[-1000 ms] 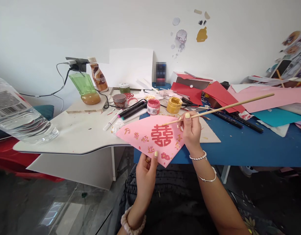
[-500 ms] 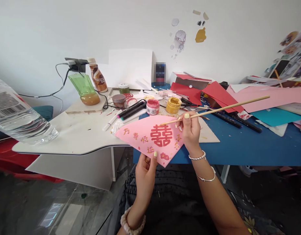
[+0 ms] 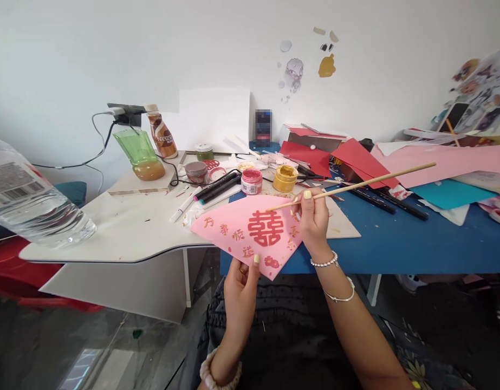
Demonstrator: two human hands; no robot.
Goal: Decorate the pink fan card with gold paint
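While the left hand point(image 3: 240, 295) gripped the lower edge of a fan-shaped pink paper point(image 3: 233, 238) in a narrow pinch, thumb in front and fingers behind, the right hand point(image 3: 315, 225) closed just as narrowly on a thin wooden stick point(image 3: 363, 185). The paper was held up in the air, tilted, above the front edge of a white desk point(image 3: 111, 227) and a blue tabletop point(image 3: 396, 238). The stick's near end lay just over the paper, close to a red double-happiness character point(image 3: 265, 228), though I could not tell whether it touched. Two hands showed, and no others. Just behind the paper stood four jars: a red paint jar point(image 3: 251, 181), a gold paint jar point(image 3: 285, 178), a brownish jar point(image 3: 196, 172) and, farther back, a green jar point(image 3: 204, 151). Three markers lay behind its left corner, two black markers point(image 3: 217, 187) and one white marker point(image 3: 183, 205), while two black pens point(image 3: 385, 203) lay well to its right. A plastic water bottle point(image 3: 30, 200) sat well apart to the left. The stick's far end crossed above red card point(image 3: 357, 162), reaching toward a large pink sheet point(image 3: 445, 162). Only a narrow gap separated the paper's top edge from the red paint jar.
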